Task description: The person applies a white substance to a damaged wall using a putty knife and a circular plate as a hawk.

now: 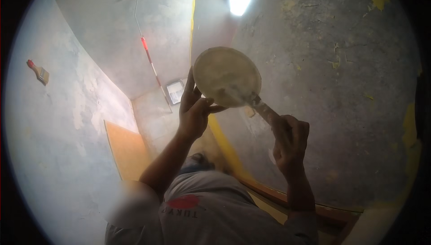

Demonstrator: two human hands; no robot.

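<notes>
L hand (194, 114) holds the dish (224, 71) up in the air by its lower-left rim, & R hand (291, 141) is wrapped round the tool (266, 112), tip over the dish's lower-right edge. IMO keep the dish steady, tool angle low, strokes light.

Round beige dish (224, 69) sits between left hand (195, 114) and right hand (291, 139). Slim red-and-white pole (144, 44) stands left of it, beside rectangular white tray (175, 91). Flat orange board (128, 150) stands at grey left wall (58, 137), right of red-ended flat paintbrush (39, 72).
</notes>
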